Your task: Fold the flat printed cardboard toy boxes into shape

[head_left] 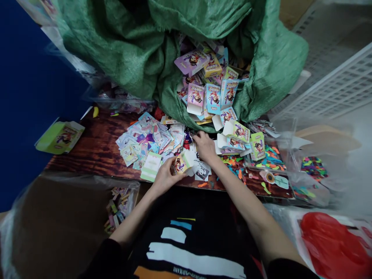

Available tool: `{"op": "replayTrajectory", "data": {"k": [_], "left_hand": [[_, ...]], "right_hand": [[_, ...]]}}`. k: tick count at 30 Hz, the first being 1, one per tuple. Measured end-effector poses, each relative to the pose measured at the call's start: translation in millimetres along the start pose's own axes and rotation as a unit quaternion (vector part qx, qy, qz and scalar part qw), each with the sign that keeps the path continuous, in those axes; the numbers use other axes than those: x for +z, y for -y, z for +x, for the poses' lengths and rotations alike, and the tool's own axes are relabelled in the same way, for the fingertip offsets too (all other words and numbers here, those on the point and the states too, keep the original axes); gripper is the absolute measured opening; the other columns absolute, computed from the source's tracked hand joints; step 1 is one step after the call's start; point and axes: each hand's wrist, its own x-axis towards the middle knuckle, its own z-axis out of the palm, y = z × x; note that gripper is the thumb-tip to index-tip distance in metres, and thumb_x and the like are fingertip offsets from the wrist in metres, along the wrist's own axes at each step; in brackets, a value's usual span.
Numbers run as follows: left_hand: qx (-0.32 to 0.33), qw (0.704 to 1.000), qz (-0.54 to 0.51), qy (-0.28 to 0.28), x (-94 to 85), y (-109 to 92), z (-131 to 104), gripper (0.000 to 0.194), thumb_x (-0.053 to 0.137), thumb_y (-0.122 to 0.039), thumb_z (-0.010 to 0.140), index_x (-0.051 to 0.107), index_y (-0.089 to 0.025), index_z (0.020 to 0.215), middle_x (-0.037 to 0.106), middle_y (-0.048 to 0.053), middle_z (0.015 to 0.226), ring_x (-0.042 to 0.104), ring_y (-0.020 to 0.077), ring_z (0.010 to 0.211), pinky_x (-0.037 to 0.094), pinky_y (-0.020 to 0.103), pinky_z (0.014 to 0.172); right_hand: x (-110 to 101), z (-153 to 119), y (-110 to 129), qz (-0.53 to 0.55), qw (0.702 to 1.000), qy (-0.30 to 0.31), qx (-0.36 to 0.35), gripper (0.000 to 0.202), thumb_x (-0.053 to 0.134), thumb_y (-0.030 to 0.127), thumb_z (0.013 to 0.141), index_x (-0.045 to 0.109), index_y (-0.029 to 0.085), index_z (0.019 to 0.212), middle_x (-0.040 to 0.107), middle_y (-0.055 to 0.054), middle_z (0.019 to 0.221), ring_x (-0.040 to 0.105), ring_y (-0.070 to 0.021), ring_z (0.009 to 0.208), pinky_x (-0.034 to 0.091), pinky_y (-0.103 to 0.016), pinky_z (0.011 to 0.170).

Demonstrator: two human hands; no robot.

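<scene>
Left hand [167,174] holding box [180,163], near table edge [95,173]

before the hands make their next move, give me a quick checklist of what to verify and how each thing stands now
1. Box held: ok, the left hand grips a yellow box.
2. Box open: ok, its white end flap stands out toward the right hand.
3. Box contents: cannot tell, the inside does not show.
4. Right hand's hold: cannot tell, its fingertips are among small items and mostly hidden.
5. Card pile near: ok, loose cards lie just beyond the left hand.
6. Table tidy: not ok, small colourful pieces lie scattered on the table near the right forearm.
</scene>
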Motion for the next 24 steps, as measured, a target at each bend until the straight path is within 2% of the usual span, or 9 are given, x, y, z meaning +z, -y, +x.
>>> {"op": "replayTrajectory", "data": {"k": [3, 5, 8, 12, 15, 17, 19, 22, 24], "left_hand": [[-0.019, 0.999, -0.037, -0.006, -9.0, 7, 1, 0.067, 0.083, -0.036, 0.066, 0.058, -0.016, 0.125, 0.067, 0.012, 0.12, 0.062, 0.0298, 0.114, 0.053, 0.043, 0.094], [-0.04, 0.997, -0.069, 0.002, -14.8, 10, 1, 0.069, 0.082, -0.038, 0.067, 0.057, -0.016, 0.127, 0.066, 0.013, 0.121, 0.063, 0.0301, 0.113, 0.054, 0.042, 0.091], [-0.059, 0.992, -0.111, 0.024, -20.5, 11, 2, 0.07, 0.08, -0.041, 0.069, 0.056, -0.014, 0.129, 0.067, 0.014, 0.121, 0.063, 0.0301, 0.113, 0.056, 0.039, 0.085], [-0.055, 0.99, -0.128, 0.026, -21.6, 11, 3, 0.069, 0.08, -0.04, 0.069, 0.056, -0.015, 0.129, 0.067, 0.013, 0.12, 0.063, 0.0295, 0.111, 0.057, 0.035, 0.079], [-0.049, 0.99, -0.13, 0.017, -19.7, 13, 1, 0.071, 0.08, -0.041, 0.069, 0.055, -0.015, 0.131, 0.066, 0.013, 0.122, 0.063, 0.0294, 0.113, 0.057, 0.035, 0.079], [-0.05, 0.989, -0.135, 0.011, -18.2, 14, -1, 0.072, 0.08, -0.041, 0.069, 0.055, -0.016, 0.131, 0.065, 0.014, 0.124, 0.062, 0.0297, 0.116, 0.057, 0.034, 0.079], [-0.051, 0.989, -0.141, 0.007, -16.4, 14, -3, 0.073, 0.08, -0.041, 0.068, 0.055, -0.016, 0.131, 0.065, 0.014, 0.125, 0.061, 0.0299, 0.118, 0.057, 0.034, 0.079], [-0.05, 0.989, -0.141, 0.0, -12.8, 12, -5, 0.073, 0.08, -0.041, 0.068, 0.054, -0.016, 0.131, 0.063, 0.014, 0.126, 0.061, 0.0299, 0.116, 0.058, 0.034, 0.077], [-0.041, 0.99, -0.134, -0.004, -10.4, 10, -5, 0.071, 0.079, -0.041, 0.069, 0.054, -0.016, 0.131, 0.063, 0.014, 0.124, 0.061, 0.0293, 0.115, 0.058, 0.034, 0.077]], "right_hand": [[-7, 3, -8, 0.104, 0.994, -0.023, 0.021, 0.018, 0.054, 0.015, 0.088, 0.069, 0.022, 0.079, 0.062, -0.01, 0.093, 0.057, -0.0255, 0.091, 0.045, -0.037, 0.077], [-18, 2, -12, 0.246, 0.967, -0.053, 0.032, 0.012, 0.061, 0.023, 0.084, 0.067, 0.023, 0.073, 0.062, -0.006, 0.087, 0.058, -0.0232, 0.087, 0.046, -0.037, 0.078], [-42, -2, -9, 0.452, 0.887, -0.07, 0.058, 0.015, 0.068, 0.036, 0.08, 0.066, 0.023, 0.072, 0.067, -0.005, 0.093, 0.06, -0.0209, 0.088, 0.047, -0.037, 0.08], [-67, -7, 0, 0.614, 0.778, -0.042, 0.124, 0.034, 0.07, 0.052, 0.075, 0.053, 0.023, 0.068, 0.07, -0.007, 0.107, 0.062, -0.0214, 0.089, 0.049, -0.034, 0.07], [-61, -8, 1, 0.65, 0.742, -0.006, 0.164, 0.04, 0.069, 0.053, 0.072, 0.042, 0.024, 0.064, 0.07, -0.004, 0.094, 0.054, -0.0137, 0.061, 0.04, -0.027, 0.051], [-47, -7, 1, 0.626, 0.76, 0.014, 0.173, 0.037, 0.068, 0.048, 0.072, 0.041, 0.024, 0.064, 0.065, 0.0, 0.076, 0.035, -0.008, 0.044, 0.028, -0.025, 0.043], [-28, -7, 6, 0.558, 0.812, 0.023, 0.169, 0.029, 0.067, 0.041, 0.073, 0.043, 0.025, 0.067, 0.054, 0.005, 0.06, 0.028, -0.0081, 0.042, 0.025, -0.025, 0.044], [-1, -10, 21, 0.369, 0.919, 0.027, 0.135, 0.017, 0.068, 0.028, 0.073, 0.051, 0.025, 0.076, 0.051, 0.005, 0.058, 0.045, -0.0143, 0.053, 0.034, -0.027, 0.056], [10, -13, 31, 0.255, 0.96, 0.028, 0.108, 0.01, 0.064, 0.02, 0.075, 0.055, 0.024, 0.079, 0.06, 0.0, 0.071, 0.054, -0.0182, 0.066, 0.037, -0.029, 0.064]]}}
